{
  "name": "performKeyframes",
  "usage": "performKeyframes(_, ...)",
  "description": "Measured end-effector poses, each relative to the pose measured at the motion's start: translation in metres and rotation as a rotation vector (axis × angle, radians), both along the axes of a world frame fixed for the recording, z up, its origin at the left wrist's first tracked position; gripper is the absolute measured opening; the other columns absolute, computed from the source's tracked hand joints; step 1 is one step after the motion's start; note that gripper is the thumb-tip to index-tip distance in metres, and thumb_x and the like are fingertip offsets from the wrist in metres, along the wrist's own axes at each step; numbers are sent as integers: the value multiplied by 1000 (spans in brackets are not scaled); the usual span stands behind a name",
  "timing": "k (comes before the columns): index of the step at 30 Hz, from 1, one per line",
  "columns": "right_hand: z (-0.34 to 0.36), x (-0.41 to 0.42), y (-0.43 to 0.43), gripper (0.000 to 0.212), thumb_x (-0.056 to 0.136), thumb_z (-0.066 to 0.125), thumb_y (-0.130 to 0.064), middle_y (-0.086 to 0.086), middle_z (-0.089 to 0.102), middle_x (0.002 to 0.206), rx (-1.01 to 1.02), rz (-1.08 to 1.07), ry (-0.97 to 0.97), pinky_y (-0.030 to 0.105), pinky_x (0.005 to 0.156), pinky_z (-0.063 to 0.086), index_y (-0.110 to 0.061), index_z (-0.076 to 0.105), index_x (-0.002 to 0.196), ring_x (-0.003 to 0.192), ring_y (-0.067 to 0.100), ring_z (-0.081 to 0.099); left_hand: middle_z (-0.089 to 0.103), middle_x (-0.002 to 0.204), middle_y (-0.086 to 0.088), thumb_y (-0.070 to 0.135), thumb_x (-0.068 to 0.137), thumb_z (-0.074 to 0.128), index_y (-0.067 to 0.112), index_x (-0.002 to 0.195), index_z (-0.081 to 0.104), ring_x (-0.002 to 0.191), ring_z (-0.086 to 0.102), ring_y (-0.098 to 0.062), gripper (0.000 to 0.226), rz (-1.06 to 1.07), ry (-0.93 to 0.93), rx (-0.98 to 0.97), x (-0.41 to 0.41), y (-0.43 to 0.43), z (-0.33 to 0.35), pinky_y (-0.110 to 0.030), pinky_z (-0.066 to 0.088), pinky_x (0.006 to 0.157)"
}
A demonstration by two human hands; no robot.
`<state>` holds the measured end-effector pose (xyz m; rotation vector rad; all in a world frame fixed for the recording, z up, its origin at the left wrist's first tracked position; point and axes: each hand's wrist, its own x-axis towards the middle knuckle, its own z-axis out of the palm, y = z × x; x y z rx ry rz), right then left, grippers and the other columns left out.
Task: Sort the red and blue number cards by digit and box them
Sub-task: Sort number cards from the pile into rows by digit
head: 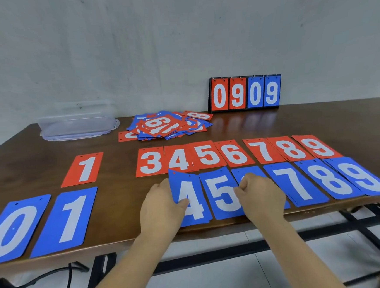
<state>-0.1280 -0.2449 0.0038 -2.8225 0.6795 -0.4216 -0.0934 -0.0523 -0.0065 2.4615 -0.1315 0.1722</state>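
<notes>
Red number cards lie in a back row: 1 [83, 169], then 3 [150, 161] through 9 [316, 146]. In front runs a blue row: 0 [13, 228], 1 [69, 220], 4 [192, 198], 5 [221, 193], 7 [295, 183], 8 [329, 178], 9 [364, 176]. My left hand [161, 208] grips the left edge of the blue 4 card, whose top edge is lifted. My right hand [260, 196], fingers curled, rests on a blue card [247, 172] whose digit it hides. An unsorted pile of red and blue cards [165, 125] sits behind the rows.
A clear plastic box [76, 122] stands on its lid at the back left of the brown table [123, 171]. A flip scoreboard [245, 93] showing 09 09 stands against the wall at the back right. The table's front edge runs just below the blue row.
</notes>
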Motion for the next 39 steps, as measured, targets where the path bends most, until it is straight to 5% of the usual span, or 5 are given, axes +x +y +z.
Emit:
performKeyframes(5,-6,-5,2,22,94,55,-40,-10,51,94,32,33,-53,18,63,38,-26,53,110,85,6,47,41,120,4,49,85,66,24,134,44,107,48,-11,59,54,-80,177,-5,2,1,-21,44,75)
performKeyframes(11,-11,-7,11,44,96,52,-38,-6,55,128,128,129,-216,25,86,46,-24,47,137,117,9,49,46,133,8,51,90,55,26,141,44,122,39,-10,58,-51,-207,134,-3,7,-8,-24,32,99)
performKeyframes(16,-5,10,26,55,96,52,-37,-4,43,146,131,204,-206,33,103,40,-22,35,147,135,15,36,30,154,4,53,94,48,23,148,34,142,24,-14,63,-150,-193,184,16,5,1,-33,21,115)
performKeyframes(31,34,197,22,53,98,46,-41,5,47,142,-28,471,70,35,100,41,-15,38,144,128,22,44,38,151,-5,35,101,44,15,147,34,139,34,-21,52,-10,-65,328,192,15,36,-37,29,112)
performKeyframes(39,17,318,55,68,101,35,-45,9,9,161,-70,734,214,38,120,12,-9,9,153,148,24,9,43,147,-6,26,100,43,13,144,38,134,38,-23,46,166,-37,301,255,52,17,-36,30,110)
